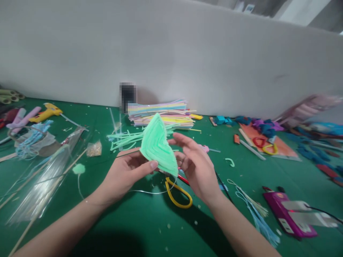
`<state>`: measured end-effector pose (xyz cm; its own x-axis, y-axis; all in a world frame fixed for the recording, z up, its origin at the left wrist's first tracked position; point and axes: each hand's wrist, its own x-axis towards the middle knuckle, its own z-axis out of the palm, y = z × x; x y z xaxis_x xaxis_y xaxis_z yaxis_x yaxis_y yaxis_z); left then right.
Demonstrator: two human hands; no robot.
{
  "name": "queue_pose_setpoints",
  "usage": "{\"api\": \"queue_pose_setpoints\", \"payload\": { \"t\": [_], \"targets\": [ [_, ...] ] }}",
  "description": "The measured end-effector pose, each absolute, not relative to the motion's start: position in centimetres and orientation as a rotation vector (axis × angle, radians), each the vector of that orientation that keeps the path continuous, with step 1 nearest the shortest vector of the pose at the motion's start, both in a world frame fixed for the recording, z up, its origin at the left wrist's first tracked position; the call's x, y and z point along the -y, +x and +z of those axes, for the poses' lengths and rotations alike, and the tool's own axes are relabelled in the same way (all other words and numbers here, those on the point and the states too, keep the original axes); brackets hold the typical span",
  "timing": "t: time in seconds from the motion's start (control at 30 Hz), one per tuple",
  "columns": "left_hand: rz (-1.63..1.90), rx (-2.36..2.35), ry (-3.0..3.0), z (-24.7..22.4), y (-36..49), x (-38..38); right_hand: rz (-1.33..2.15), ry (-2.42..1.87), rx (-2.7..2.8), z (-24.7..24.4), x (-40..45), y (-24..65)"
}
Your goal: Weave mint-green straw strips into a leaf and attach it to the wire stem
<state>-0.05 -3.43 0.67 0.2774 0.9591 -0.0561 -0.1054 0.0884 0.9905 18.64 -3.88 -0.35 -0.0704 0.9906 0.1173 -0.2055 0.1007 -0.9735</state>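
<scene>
Pinching the green fuzzy piece point(157, 144) near its lower edge, the left hand point(120, 175) in the head view has a narrow grip, thumb in front. The right hand point(199, 169) curls loosely beside the opposite edge; whether it grips cannot be told. The piece is above the table point(150, 228), short of the far edge. Light pressure should spare the pile, and the clear strand point(150, 192) wants slack, free of the yellow-handled scissors point(183, 206).

Fuzzy mint-green folded piece point(157, 144), tilted upright in the left hand point(134, 169).
</scene>
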Motion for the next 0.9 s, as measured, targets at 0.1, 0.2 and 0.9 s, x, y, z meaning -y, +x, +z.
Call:
{"api": "queue_pose_setpoints", "payload": {
  "t": [0.1,0.2,0.9],
  "targets": [
    [0.909,-0.938,1.218,0.6,-0.1,3.2,1.468,-1.007,1.187,0.3,3.5,19.0],
    [0.792,-0.922,1.275,0.6,-0.2,3.1,1.423,-1.05,1.252,0.6,3.6,19.0],
    [0.763,-0.842,1.297,-1.2,0.2,3.7,1.564,-0.973,1.196,0.7,4.5,18.4]
  ]
}}
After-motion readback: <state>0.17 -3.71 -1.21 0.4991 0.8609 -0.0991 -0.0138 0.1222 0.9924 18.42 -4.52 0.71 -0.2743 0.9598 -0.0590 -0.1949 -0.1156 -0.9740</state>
